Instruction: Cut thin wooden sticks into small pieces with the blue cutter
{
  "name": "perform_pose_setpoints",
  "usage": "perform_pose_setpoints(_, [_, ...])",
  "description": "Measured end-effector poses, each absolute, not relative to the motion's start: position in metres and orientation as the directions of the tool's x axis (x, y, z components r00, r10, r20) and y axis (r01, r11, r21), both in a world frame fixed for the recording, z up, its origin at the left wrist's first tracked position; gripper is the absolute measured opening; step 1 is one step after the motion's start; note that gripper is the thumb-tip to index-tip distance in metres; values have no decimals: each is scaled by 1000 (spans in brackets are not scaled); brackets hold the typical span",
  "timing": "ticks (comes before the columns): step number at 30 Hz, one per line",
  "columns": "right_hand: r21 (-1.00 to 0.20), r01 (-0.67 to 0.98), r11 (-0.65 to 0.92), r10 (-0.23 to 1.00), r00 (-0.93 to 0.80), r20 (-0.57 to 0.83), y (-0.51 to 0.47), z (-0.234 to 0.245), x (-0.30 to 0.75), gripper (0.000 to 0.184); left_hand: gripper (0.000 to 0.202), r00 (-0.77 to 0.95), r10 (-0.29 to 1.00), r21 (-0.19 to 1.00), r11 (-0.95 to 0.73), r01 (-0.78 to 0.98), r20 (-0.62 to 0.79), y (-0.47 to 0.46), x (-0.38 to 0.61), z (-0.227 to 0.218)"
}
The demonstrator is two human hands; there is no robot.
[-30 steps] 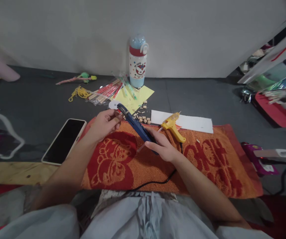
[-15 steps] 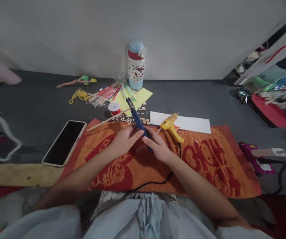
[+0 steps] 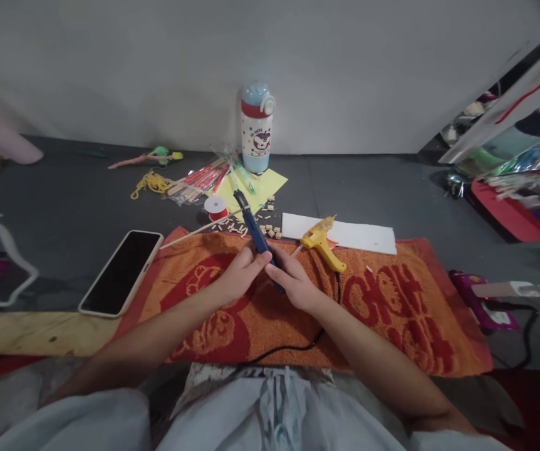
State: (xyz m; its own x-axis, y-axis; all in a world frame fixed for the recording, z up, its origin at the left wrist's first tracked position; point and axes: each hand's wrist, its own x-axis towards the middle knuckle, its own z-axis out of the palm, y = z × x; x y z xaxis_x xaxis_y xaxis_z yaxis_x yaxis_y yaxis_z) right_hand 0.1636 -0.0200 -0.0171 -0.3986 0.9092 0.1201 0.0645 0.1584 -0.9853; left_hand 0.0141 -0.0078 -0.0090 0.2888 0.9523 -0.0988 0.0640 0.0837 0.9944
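Observation:
A long dark blue cutter (image 3: 254,228) with a black head points away from me over the towel; its exact type is not clear. My left hand (image 3: 243,272) is closed around its left side, thumb on top. From the right, my right hand (image 3: 297,283) grips the handle's lower part, the two thumbs almost meeting. A thin wooden stick (image 3: 190,235) slants from the towel's left edge up to the cutter's head; whether the jaws pinch it cannot be made out. Short cut wood bits (image 3: 270,230) lie just beyond the towel.
On the orange towel (image 3: 298,338) rests a yellow glue gun (image 3: 319,241), its black cord trailing toward me. Behind are a white strip (image 3: 366,235), a red ribbon spool (image 3: 217,208), yellow paper (image 3: 272,181) and a bottle (image 3: 257,134). A phone (image 3: 122,272) lies left.
The cutter's head has shifted slightly left and down, with both hands still around the handle. The stick's near end has moved a little left. The view has tilted slightly.

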Motion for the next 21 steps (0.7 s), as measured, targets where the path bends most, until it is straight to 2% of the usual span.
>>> perform_pose_setpoints(21, [-991,43,129,922,-373,104,-20,-19,162,57,47,277,958,997,77,18,-79,-9,17,-8])
